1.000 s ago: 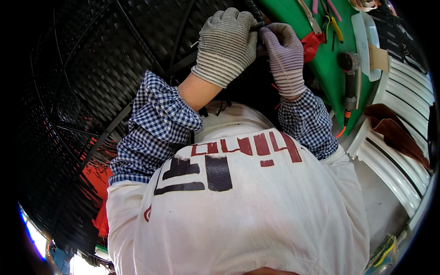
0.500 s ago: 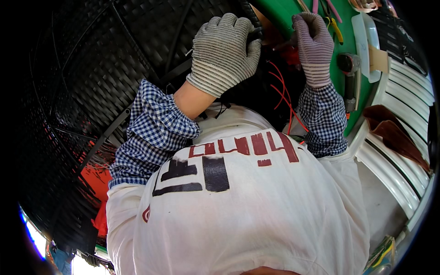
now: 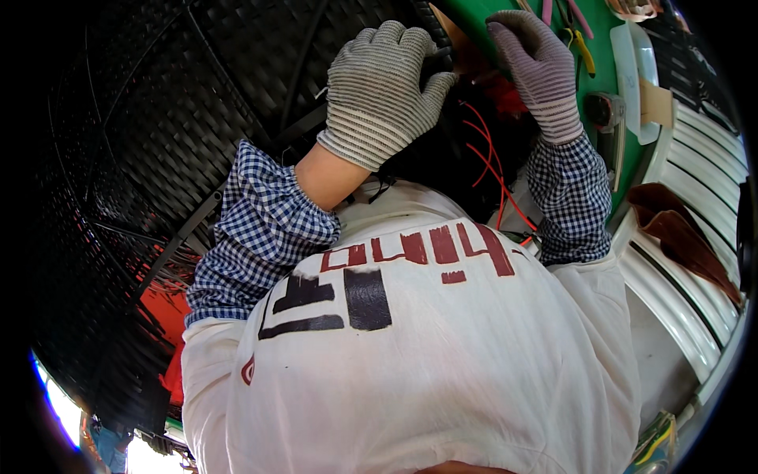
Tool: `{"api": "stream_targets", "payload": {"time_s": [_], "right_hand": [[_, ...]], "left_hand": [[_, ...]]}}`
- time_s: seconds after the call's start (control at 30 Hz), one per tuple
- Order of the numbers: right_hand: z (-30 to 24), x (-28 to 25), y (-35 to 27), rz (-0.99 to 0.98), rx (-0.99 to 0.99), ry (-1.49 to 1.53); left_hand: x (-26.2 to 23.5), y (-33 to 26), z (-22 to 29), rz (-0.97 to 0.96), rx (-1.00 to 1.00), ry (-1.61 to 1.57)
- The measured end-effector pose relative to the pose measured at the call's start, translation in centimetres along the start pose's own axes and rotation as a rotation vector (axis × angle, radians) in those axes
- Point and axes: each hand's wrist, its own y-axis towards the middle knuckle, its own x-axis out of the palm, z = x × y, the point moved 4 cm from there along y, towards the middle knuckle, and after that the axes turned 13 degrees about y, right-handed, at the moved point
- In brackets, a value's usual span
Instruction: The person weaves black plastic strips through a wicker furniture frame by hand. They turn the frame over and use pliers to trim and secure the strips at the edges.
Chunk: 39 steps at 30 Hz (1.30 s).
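Observation:
My left hand [image 3: 380, 91], in a grey striped glove, lies over the edge of a large black woven wicker piece [image 3: 213, 87]. Its fingers curl around that edge and the thumb is bent toward them, with a dark strip end [image 3: 439, 54] showing in between. My right hand [image 3: 541, 69], in a purplish striped glove, is raised to the right of it, above the green tabletop [image 3: 474, 17]. The fingers there are bent in toward the thumb; whatever they may hold is too small or hidden to make out.
Yellow-handled pliers [image 3: 584, 57] and pink-handled tools lie on the green surface past my right hand. A tape measure [image 3: 604, 110] and a clear plastic tray [image 3: 634, 79] are at its right edge. Red thin strands [image 3: 496, 162] hang before me. A brown cloth [image 3: 683, 237] lies on white slats.
My right hand has moved up and slightly left at the fingertips, while its forearm has swung a little right. My left hand stays on the wicker edge, almost unmoved.

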Motion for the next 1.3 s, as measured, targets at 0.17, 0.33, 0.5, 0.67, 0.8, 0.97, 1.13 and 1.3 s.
{"api": "stream_targets", "payload": {"time_s": [0.17, 0.33, 0.5, 0.67, 0.8, 0.97, 1.13, 1.3], "right_hand": [[-0.1, 0.4, 0.1, -0.056, 0.08, 0.066], [3.7, 1.5, -1.0, -0.19, 0.126, 0.227], [4.5, 1.8, -1.8, -0.169, 0.093, 0.226], [4.7, 0.1, -1.3, -0.134, 0.156, 0.199], [4.8, -2.6, -0.1, 0.02, -0.021, 0.166], [4.9, -7.9, 2.5, 0.166, -0.163, -0.249], [6.1, -12.1, 4.2, 0.223, -0.013, -0.44], [5.8, -10.8, 5.6, 0.113, -0.011, -0.164]], "left_hand": [[0.4, -0.2, -0.2, 0.007, -0.019, -0.008], [0.3, -0.3, -0.1, -0.01, -0.027, -0.001], [0.7, -0.2, -0.2, 0.029, -0.012, -0.022], [1.3, 1.0, 0.3, 0.041, -0.01, -0.023], [0.1, 2.3, 1.3, 0.043, -0.029, -0.051], [-1.1, 4.5, 2.6, -0.027, -0.058, -0.04], [-2.7, 5.4, 3.5, -0.008, -0.038, -0.043], [-2.0, 5.2, 2.7, -0.006, -0.046, -0.058]]}}
